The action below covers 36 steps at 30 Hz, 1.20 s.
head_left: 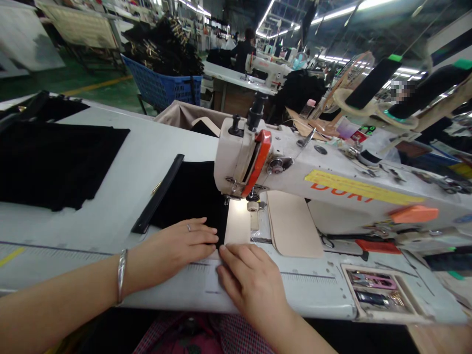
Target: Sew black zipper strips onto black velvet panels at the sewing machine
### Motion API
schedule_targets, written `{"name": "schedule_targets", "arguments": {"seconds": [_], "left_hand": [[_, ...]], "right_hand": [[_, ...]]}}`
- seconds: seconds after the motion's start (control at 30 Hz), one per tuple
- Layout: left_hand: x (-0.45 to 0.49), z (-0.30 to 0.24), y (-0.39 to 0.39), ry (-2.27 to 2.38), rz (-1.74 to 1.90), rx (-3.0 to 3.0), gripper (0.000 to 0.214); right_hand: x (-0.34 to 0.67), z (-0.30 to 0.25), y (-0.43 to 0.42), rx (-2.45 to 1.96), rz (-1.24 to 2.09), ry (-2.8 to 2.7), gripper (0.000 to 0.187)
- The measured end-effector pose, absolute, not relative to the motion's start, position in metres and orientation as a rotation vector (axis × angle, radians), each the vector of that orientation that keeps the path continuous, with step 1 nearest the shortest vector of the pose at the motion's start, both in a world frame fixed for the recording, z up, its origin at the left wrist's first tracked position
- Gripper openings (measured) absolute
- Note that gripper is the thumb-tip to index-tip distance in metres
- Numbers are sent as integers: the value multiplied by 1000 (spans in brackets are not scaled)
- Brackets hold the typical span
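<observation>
A black fabric piece [193, 189] with a zipper [158, 194] along its left edge lies on the sewing machine table. My left hand [173, 248], wearing a ring and bracelet, rests flat on its lower part, fingers stretched out. Against the fabric's right edge, a beige panel [238, 226] runs under the lit needle area of the sewing machine [254, 162]. My right hand [254, 275] presses its fingertips on the panel's near end, thumb apart on the table. Whether the panel lies over or under the fabric I cannot tell.
Rounded beige panels [295, 226] are stacked right of the needle. Black fabric pieces [55, 162] lie at left. A small tray [379, 295] holds pink-handled snips. Behind stand a blue basket [162, 86] of black pieces, thread cones [376, 81] and a person [245, 51].
</observation>
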<state>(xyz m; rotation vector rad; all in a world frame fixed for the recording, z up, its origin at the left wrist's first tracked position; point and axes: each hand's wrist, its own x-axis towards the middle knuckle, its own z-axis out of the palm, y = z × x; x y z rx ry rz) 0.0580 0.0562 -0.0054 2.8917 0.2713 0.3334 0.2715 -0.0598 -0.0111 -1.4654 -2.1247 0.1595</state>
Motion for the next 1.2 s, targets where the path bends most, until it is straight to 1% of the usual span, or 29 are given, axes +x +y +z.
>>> {"name": "schedule_targets", "arguments": {"seconds": [0.47,0.67,0.83,1.2], "left_hand": [[81,-13,111,376,274,2998,34],[96,-7,128,495,404,2943,27],[103,-5,133,553,492,2951,29],[105,-9,135,570,551,2998,28]], "right_hand": [[283,-7,-10,-1588,103,-2168,29],[287,-9,8,-1682,78,-2193,33],[287,-10,17,-1728,36,-2173,34],[286,-13,17,-1697,29,-2093,33]]}}
